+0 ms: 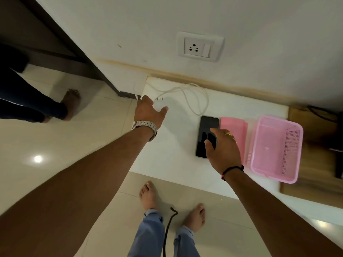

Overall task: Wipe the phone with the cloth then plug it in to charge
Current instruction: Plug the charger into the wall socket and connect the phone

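While my left hand (148,113) spreads over the charger (158,105), my right hand (222,147) rests, fingers loosely curved, on the phone (204,129).
Phone lies mid-table (176,145), just beside the pink cloth (234,127); whether the left grips, I cannot tell.

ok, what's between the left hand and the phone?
Head view: mostly bare white countertop between left hand and phone. The white cable loops across the far side, toward the phone's top edge.
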